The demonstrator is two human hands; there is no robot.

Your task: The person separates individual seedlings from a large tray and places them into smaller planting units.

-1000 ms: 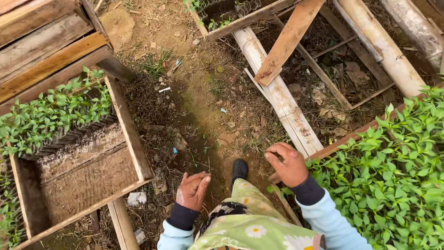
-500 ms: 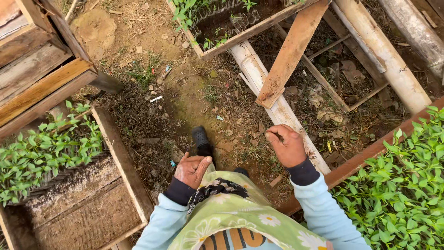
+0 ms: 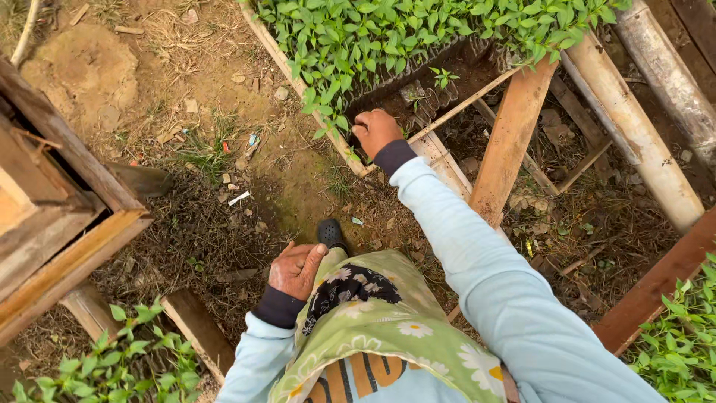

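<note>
I am reaching out with my right hand [image 3: 377,131] to the near edge of the seedling tray [image 3: 388,45], a wooden-framed bed packed with green seedlings in small dark pots. My fingers [image 3: 362,133] on that hand are curling closed among the plants at the tray's corner, though the leaves are hiding what exactly they are pinching, so I cannot tell whether they are gripping a pot or a stem. The tray is sitting straight ahead of me, at the top of the view, with its wooden rim [image 3: 313,112] running diagonally just beside my knuckles.

My left hand [image 3: 296,269] is hanging low beside my floral apron [image 3: 373,313], holding nothing, its fingers loosely bent and the thumb sticking out. My dark shoe [image 3: 330,233] is standing on the bare dirt path [image 3: 246,134] just above it.

A slanted wooden plank [image 3: 511,142] is lying to the right of my outstretched arm, and a pale bamboo pole [image 3: 634,127] is lying further right. More seedlings are showing at the lower left [image 3: 97,366] and the lower right [image 3: 682,336], well apart from my hands.
</note>
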